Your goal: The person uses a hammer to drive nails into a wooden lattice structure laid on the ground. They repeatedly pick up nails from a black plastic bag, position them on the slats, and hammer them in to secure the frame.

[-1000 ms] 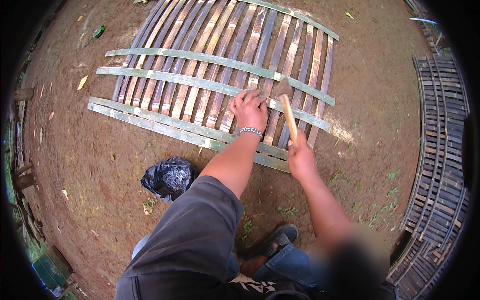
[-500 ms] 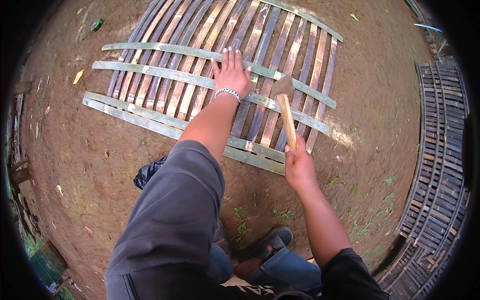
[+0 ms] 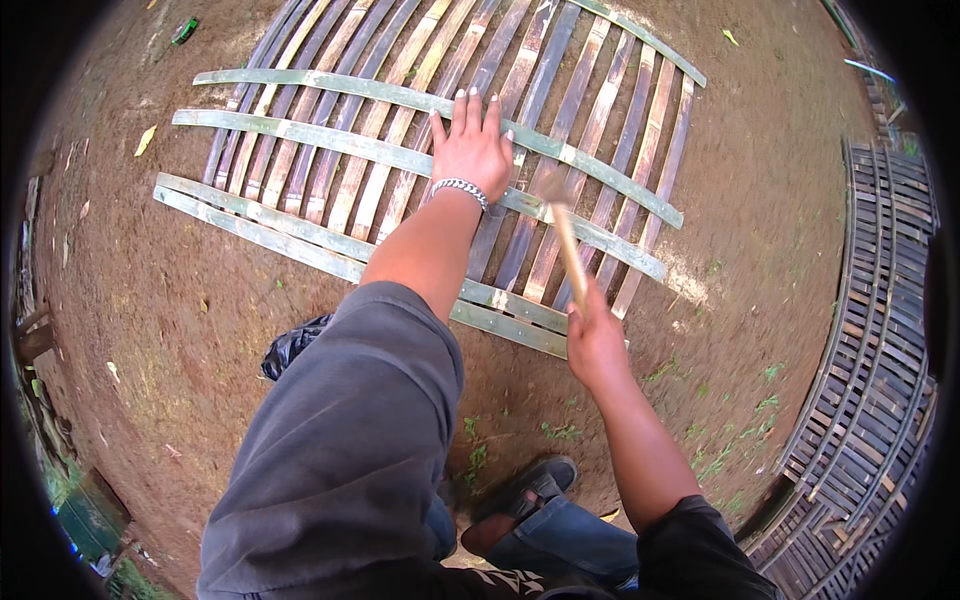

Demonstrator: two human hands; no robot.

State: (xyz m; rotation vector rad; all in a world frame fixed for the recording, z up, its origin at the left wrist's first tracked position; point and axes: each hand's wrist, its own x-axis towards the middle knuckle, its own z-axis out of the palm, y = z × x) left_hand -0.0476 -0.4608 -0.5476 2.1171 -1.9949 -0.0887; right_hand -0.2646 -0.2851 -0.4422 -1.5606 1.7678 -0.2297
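The person's left hand point(image 3: 473, 155) is lying palm down with its fingers spread and unclenched, bearing on a curved pale-green bamboo strip point(image 3: 370, 88) that is crossing a wide panel of brown and blackened bamboo slats point(image 3: 585, 75). This panel is resting on the brown dirt ground point(image 3: 180, 330) ahead of the person, and a second pale-green strip point(image 3: 330, 138) is running beneath the heel of that hand. A silver chain bracelet point(image 3: 460, 188) is circling the left wrist. The right hand point(image 3: 597, 335) is closing firmly around the pale wooden handle of a hammer point(image 3: 570, 245), whose head is blurring just beside the second strip; whether it is touching the bamboo cannot be told. A crumpled, glossy black plastic bag point(image 3: 292, 347) is sitting on the ground near the panel's closer edge, and a dark grey sleeve point(image 3: 350, 440) is covering part of it, hiding its mouth and contents. A dark green boxy object point(image 3: 90, 520) is standing at the lower left rim, its inside too unclear to read.
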